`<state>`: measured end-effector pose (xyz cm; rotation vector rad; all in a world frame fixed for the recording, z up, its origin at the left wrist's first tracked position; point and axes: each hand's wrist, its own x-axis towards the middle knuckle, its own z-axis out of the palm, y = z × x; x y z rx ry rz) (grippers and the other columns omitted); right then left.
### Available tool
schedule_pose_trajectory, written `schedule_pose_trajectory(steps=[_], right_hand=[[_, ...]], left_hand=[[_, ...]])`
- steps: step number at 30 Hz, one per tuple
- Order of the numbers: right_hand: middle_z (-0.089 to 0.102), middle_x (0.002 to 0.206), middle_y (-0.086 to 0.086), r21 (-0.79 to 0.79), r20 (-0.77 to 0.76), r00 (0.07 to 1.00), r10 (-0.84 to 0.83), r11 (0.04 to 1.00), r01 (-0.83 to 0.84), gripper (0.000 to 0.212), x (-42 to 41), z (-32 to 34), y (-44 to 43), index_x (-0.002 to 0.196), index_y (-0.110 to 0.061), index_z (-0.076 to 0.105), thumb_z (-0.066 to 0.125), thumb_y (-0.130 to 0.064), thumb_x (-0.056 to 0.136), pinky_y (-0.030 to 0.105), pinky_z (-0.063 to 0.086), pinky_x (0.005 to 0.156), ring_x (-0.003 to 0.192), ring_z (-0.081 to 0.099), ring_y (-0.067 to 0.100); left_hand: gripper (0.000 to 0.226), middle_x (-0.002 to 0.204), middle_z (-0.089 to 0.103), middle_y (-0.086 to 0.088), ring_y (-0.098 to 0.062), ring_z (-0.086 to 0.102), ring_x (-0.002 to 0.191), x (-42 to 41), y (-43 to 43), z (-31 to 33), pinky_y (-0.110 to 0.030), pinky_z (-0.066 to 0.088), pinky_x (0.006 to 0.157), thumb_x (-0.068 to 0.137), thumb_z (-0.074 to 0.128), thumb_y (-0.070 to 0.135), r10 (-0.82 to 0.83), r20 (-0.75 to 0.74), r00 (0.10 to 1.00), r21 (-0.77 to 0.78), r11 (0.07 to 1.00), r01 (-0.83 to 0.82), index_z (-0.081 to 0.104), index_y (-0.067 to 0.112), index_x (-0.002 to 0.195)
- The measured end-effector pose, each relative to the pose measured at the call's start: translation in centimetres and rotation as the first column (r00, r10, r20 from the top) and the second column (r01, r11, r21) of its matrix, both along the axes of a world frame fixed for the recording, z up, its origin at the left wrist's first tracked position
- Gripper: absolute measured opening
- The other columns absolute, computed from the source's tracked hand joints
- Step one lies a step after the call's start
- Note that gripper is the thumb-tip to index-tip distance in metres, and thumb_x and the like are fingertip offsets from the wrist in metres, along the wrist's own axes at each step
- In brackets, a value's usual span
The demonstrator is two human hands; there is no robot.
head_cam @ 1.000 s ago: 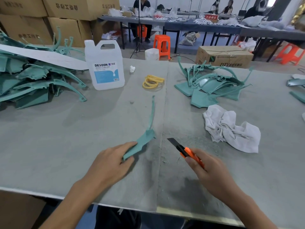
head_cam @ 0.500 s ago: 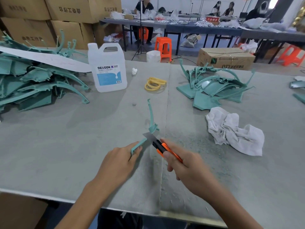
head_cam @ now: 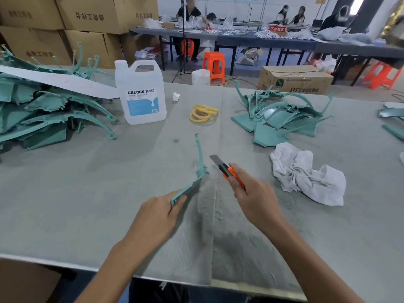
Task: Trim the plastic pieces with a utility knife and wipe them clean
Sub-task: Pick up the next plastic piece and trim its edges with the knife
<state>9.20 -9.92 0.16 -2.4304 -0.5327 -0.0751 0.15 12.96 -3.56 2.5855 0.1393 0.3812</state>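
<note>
— Any writing you can read?

— The white plastic jug with a handle (head_cam: pixel 141 95) says DEXCON above a blue panel; the smaller print is too fine. The brown cardboard carton on the floor (head_cam: pixel 295 80) shows DTY, then characters I cannot make out. The stacked cardboard boxes (head_cam: pixel 87 16) carry upside-down characters.

— What is hidden?

— The left heap of teal plastic parts (head_cam: pixel 43 114) runs off the frame edge. The knife's rear end is buried in the palm.

— And the hands?

— The left hand (head_cam: pixel 159 213) pinches the near end of a thin, curved teal plastic piece (head_cam: pixel 199 157), which stands on edge on the grey felt-covered table (head_cam: pixel 87 193). The right hand (head_cam: pixel 253 197) is curled round an orange utility knife (head_cam: pixel 226 169), blade out, just beside the piece but apart from it. A crumpled white cloth (head_cam: pixel 306 176) lies to the right.
</note>
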Motion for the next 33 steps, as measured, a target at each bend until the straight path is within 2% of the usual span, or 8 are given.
schedule_pose_trajectory(steps=[3,7,12,15,18,22,29,33], right_hand=[[0.065,0.074,-0.010,0.046,0.001,0.994,0.111,0.993,-0.111,0.044,-2.0,0.3,0.0,0.146,-0.047,0.040,0.040,-0.053,0.103,0.041,0.053,0.070,0.069,0.062,0.015],[0.063,0.070,-0.009,0.041,0.010,0.975,0.224,0.974,-0.224,0.052,-4.0,0.0,0.5,0.144,-0.059,0.023,0.027,-0.071,0.094,0.030,0.049,0.055,0.062,0.060,0.011],[0.061,0.071,-0.012,-0.022,0.091,0.994,0.054,0.998,-0.052,0.044,-1.5,-0.6,0.2,0.147,-0.045,0.045,0.041,-0.053,0.103,0.036,0.044,0.058,0.066,0.061,0.019],[0.058,0.065,-0.013,0.000,0.093,0.995,0.037,0.999,-0.037,0.044,-0.7,-0.1,0.5,0.146,-0.044,0.045,0.039,-0.053,0.104,0.031,0.045,0.056,0.059,0.054,0.010],[0.066,0.072,-0.007,0.107,0.059,0.996,0.074,0.991,-0.080,0.042,-1.7,0.3,0.9,0.144,-0.050,0.038,0.040,-0.054,0.102,0.041,0.054,0.066,0.066,0.063,0.014],[0.059,0.066,-0.014,0.070,0.101,0.974,0.203,0.975,-0.210,0.051,-5.2,0.4,1.6,0.150,-0.051,0.031,0.033,-0.062,0.100,0.022,0.042,0.052,0.060,0.058,0.008],[0.060,0.074,-0.010,-0.059,0.197,0.948,0.251,0.968,-0.244,0.046,-7.2,0.3,3.1,0.151,-0.046,0.040,0.040,-0.052,0.105,0.031,0.045,0.051,0.054,0.051,0.011],[0.064,0.075,-0.007,-0.029,0.216,0.969,0.123,0.992,-0.119,0.049,-5.1,0.1,3.0,0.150,-0.044,0.039,0.028,-0.057,0.104,0.032,0.045,0.051,0.056,0.057,0.015]], left_hand=[[0.033,0.063,0.063,0.001,-0.026,0.061,0.069,0.1,0.0,0.2,-0.027,0.035,0.055,0.103,0.044,0.046,0.007,-0.019,1.000,-0.029,1.000,-0.008,0.067,0.036,0.124],[0.030,0.046,0.048,0.006,-0.009,0.047,0.049,0.3,0.1,0.1,-0.017,0.034,0.049,0.102,0.046,0.047,0.044,-0.046,0.998,-0.042,0.998,-0.046,0.070,0.029,0.101],[0.033,0.057,0.054,0.007,-0.026,0.056,0.066,0.1,-0.4,0.2,-0.028,0.031,0.054,0.103,0.041,0.046,0.009,-0.041,0.999,0.014,1.000,-0.008,0.067,0.037,0.122],[0.032,0.054,0.047,0.007,-0.031,0.055,0.067,0.5,-0.5,0.7,-0.036,0.031,0.058,0.103,0.042,0.047,0.048,-0.075,0.996,0.011,0.999,-0.048,0.068,0.031,0.095],[0.041,0.050,0.047,0.007,-0.024,0.048,0.057,0.3,-0.7,1.0,-0.031,0.031,0.052,0.102,0.045,0.048,0.072,-0.089,0.993,-0.047,0.996,-0.076,0.043,0.036,0.063],[0.047,0.054,0.053,0.002,-0.021,0.052,0.058,0.4,-0.6,0.8,-0.035,0.033,0.054,0.102,0.044,0.049,0.100,-0.089,0.991,-0.067,0.992,-0.106,0.040,0.027,0.061],[0.052,0.053,0.051,0.003,-0.019,0.050,0.056,0.6,-0.5,0.8,-0.032,0.030,0.050,0.103,0.046,0.043,0.118,-0.122,0.985,-0.093,0.987,-0.130,0.042,0.019,0.057],[0.051,0.053,0.050,0.004,-0.027,0.052,0.061,0.4,-0.7,0.8,-0.036,0.031,0.056,0.102,0.044,0.049,0.096,-0.076,0.993,-0.088,0.991,-0.102,0.040,0.024,0.058]])
